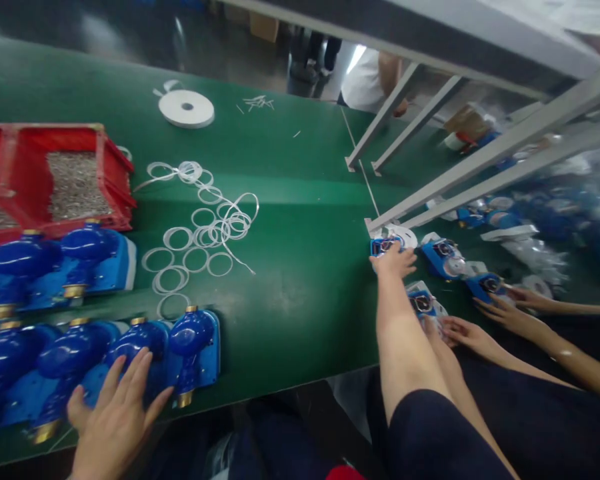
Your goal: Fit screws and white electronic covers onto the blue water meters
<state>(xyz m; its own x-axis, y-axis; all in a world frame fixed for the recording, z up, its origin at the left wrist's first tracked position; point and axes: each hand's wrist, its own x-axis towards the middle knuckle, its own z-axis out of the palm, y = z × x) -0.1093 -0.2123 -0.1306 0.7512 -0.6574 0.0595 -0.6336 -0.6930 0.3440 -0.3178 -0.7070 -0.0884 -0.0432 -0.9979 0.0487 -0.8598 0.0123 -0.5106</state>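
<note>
Blue meters (193,333) sit lined up under and beside the left hand (114,410), spread wide and empty. Under the right hand (394,260) (can't tell if it grips), one blue unit (377,247) looks unfinished.

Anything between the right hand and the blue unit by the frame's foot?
Nothing visible: the right hand is right at the blue unit, overlapping it in view. The frame's foot stands just beyond the unit, not between them.
</note>
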